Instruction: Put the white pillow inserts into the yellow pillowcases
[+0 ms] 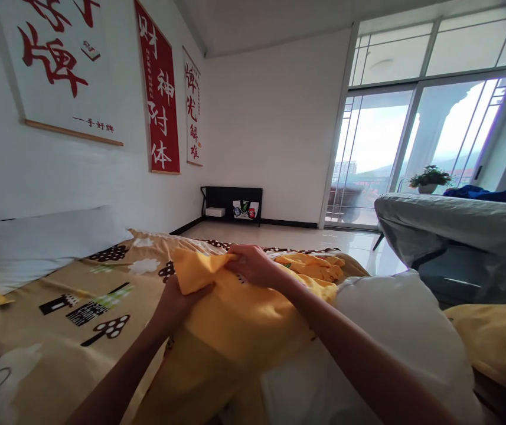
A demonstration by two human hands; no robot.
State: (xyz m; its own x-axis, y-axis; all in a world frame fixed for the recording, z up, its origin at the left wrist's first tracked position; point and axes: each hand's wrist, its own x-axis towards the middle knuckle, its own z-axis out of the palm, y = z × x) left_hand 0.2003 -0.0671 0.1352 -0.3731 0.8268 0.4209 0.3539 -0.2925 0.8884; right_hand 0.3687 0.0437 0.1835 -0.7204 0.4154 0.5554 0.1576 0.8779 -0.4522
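A yellow pillowcase (235,330) hangs between my two hands, over a bed with a tan patterned cover. My left hand (182,298) is closed on its left edge, fingers under the fold. My right hand (251,265) pinches the top edge a little further right. More yellow cloth with a print (312,265) lies bunched beyond my right forearm. A plump white pillow (385,313) rests at the right, partly behind that forearm; whether it reaches inside the pillowcase I cannot tell.
The patterned bedspread (141,307) spreads left, with a white pillow (53,239) against the wall. Yellow fabric (496,336) shows at the right edge. A low black rack (230,198) stands by the far wall. At right, a covered table (447,215) holds a potted plant (428,179).
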